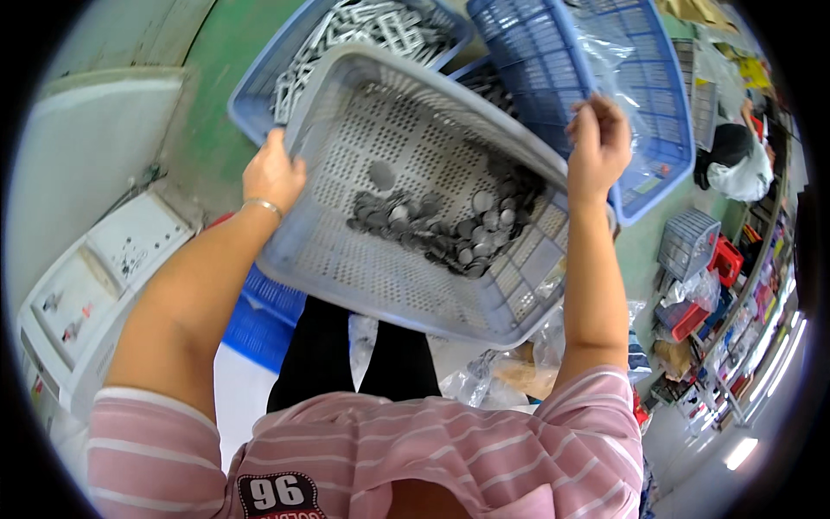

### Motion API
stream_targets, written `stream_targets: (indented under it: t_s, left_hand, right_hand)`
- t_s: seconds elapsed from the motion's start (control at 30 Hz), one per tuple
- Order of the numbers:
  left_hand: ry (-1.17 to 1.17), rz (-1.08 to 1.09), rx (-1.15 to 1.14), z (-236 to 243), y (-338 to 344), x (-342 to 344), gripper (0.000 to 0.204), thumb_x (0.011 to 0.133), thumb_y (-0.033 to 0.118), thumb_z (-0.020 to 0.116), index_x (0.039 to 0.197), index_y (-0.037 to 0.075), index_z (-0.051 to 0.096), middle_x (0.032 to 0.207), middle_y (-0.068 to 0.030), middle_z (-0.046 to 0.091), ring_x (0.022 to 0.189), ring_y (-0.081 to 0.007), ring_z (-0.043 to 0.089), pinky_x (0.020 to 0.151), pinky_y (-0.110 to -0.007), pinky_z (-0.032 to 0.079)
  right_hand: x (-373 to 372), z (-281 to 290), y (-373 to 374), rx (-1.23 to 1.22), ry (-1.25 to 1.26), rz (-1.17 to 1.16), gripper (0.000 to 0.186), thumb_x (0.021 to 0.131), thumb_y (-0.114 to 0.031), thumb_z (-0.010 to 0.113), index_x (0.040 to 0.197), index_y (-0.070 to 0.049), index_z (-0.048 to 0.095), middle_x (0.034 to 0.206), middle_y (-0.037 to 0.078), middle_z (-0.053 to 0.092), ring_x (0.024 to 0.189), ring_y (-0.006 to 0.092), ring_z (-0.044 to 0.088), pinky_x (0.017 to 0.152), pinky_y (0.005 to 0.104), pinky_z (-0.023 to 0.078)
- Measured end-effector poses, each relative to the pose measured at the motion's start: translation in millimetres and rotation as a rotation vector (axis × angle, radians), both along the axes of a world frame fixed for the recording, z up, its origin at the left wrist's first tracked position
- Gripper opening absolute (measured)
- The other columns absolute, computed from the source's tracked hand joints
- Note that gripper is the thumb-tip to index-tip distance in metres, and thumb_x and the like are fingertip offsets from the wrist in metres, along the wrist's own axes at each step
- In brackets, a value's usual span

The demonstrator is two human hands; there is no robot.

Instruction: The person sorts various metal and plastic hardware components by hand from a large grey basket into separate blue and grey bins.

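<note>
While the left hand (pixel 275 178) grips the grey basket (pixel 346 264) at its left rim, grey discs (pixel 484 232) lie inside, between both hands. The right hand (pixel 599 145) curls beside the opposite rim, its hold unclear.

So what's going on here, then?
A person in a pink striped shirt is handling a grey perforated basket. The left hand grips its left rim; the right hand, fingers curled, is by its right end, though I can't tell whether it touches the basket. Grey discs lie inside, mostly toward the right. Just beyond, a blue crate holds silvery pieces.
</note>
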State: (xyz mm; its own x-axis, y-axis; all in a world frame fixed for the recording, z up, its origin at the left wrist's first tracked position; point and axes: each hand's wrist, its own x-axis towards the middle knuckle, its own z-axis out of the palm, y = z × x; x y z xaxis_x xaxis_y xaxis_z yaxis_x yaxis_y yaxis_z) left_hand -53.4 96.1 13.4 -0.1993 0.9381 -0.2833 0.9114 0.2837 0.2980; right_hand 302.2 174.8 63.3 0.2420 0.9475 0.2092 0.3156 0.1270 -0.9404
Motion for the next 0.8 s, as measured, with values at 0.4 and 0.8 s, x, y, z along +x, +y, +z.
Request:
stream_targets:
  t_s: [0.4,0.8]
  left_hand:
    - [-0.011,-0.003,-0.024,2.7,3.1,0.6,0.035,0.074,0.015,0.055,0.105,0.002,0.044,0.081,-0.0238,0.059,0.078,-0.0405,0.057,0.07,-0.046,0.044]
    - [-0.018,0.013,-0.002,-1.2,0.6,-5.6,0.032,0.075,0.016,0.055,0.103,0.004,0.047,0.082,-0.0227,0.06,0.078,-0.0401,0.057,0.07,-0.045,0.044]
  right_hand:
    - [-156.8,-228.5,-133.3,-0.673,-0.5,0.342,0.041,0.068,-0.009,0.066,0.106,-0.007,0.051,0.105,0.014,0.05,0.097,0.0329,0.05,0.08,0.0398,0.043]
    - [-89.8,-212.5,-126.3,-1.294,0.671,0.275,0.033,0.087,0.001,0.037,0.12,0.004,0.04,0.105,0.015,0.055,0.084,0.0203,0.061,0.071,0.0267,0.052]
